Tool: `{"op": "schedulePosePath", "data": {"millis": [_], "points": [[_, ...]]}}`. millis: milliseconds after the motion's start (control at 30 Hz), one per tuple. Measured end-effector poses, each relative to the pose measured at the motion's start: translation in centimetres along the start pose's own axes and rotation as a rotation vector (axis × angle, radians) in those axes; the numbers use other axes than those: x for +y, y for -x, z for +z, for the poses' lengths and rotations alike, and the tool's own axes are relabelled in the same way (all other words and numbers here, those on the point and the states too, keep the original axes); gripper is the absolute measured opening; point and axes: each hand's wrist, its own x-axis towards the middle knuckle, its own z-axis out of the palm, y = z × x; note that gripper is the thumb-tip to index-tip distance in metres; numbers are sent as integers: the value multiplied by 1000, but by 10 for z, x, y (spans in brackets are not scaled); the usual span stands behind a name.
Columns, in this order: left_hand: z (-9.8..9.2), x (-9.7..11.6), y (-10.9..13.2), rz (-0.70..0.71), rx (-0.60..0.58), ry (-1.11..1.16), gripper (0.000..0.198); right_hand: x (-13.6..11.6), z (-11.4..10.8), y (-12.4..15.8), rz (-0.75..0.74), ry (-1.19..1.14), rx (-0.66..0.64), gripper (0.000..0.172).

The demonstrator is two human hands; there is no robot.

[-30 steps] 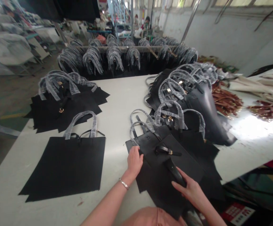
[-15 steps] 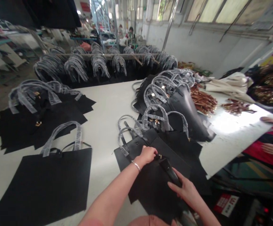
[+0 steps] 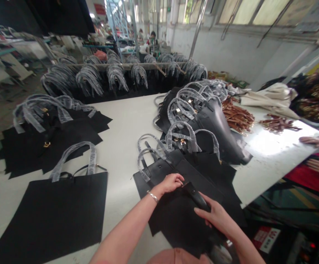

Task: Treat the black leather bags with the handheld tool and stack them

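Note:
At the centre front, a black bag (image 3: pixel 181 220) lies on a pile of black bags. My left hand (image 3: pixel 172 182), a bracelet on its wrist, is closed at the end of a black strap piece (image 3: pixel 196 196); what its fingertips pinch is too small to make out. Wrapped round that same dark piece, my right hand (image 3: pixel 213 212) holds it from the right. Beyond my hands, more black bags with plastic-wrapped handles (image 3: pixel 182 134) and gold buckles are heaped. A single black bag (image 3: pixel 65 212) lies flat at the left front.
Another pile of black bags (image 3: pixel 51 143) lies at the left of the white table (image 3: pixel 120 121). Behind it, bags hang on a rail (image 3: pixel 120 66). Brown straps (image 3: pixel 238 115) and cream material (image 3: pixel 272 99) lie at the right. Another person's hand (image 3: pixel 312 141) rests on the table's right edge.
My left hand has shifted slightly down, and the gold fitting beside its fingertips no longer shows. The strap's end has tilted up a little. The other person's hand has moved a little left.

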Motion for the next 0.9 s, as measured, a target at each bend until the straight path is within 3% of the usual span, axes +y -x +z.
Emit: {"op": "schedulePosePath", "data": {"millis": [67, 300, 400, 500, 600, 700, 900], "points": [[2, -1, 1, 6, -10, 24, 32, -1, 0, 2, 12, -2, -14, 74], [-8, 16, 13, 100, -92, 30, 24, -16, -13, 0, 8, -62, 222, 81], [-19, 23, 20, 220, -152, -201, 28, -12, -25, 3, 25, -51, 269, 85], [-24, 27, 23, 331, -202, -463, 20, -5, -30, 7, 55, -82, 318, 86], [-20, 30, 21, 324, -217, -514, 9, -1, -30, 12, 87, -107, 362, 87], [-13, 32, 17, 252, -148, -531, 17, 2, -33, 16, 87, -110, 398, 88], [-8, 28, 1, -58, 197, -359, 23, 2, -39, 16, 58, -117, 451, 90]]}}
